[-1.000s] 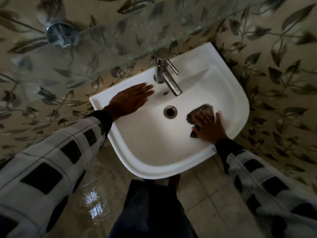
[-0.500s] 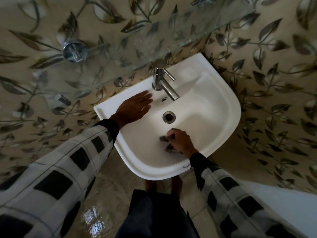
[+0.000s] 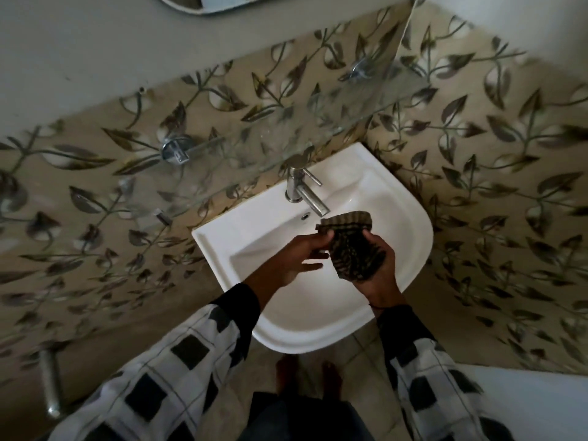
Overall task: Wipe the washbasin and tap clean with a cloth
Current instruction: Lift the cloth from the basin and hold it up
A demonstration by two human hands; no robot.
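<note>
Change: left hand (image 3: pixel 299 257) has come off the back ledge beside the tap (image 3: pixel 305 194), and right hand (image 3: pixel 380 275) has lifted the cloth (image 3: pixel 353 249) out of the bowl; both now meet in the air over the washbasin (image 3: pixel 286 340).
Cloth: dark, checked and loosely bunched, held between the two hands above the right half of the bowl, touching no porcelain as far as the view shows.
Left fingers: thumb and forefinger pinch the cloth's left edge; the other fingers reach out loosely beneath it.
Right fingers: curled round the cloth's lower part from behind, thumb laid over its right edge.
Step in hand: probably turning or refolding the cloth to a fresh face, with the tap likely next.
Tap from cloth: up and to the left in the view, on the back ledge; the spout's tip sits just beside the cloth's upper left corner.
Tap's long axis: the spout slants from the upright body forward and rightward over the bowl, pointing toward the cloth.
Nearer hand: right hand carries most of the cloth and lies in line with the spout; left hand sits closer below the tap's body.
Risk: the lever juts out to the right of the body, so a wipe along the spout could knock it.
</note>
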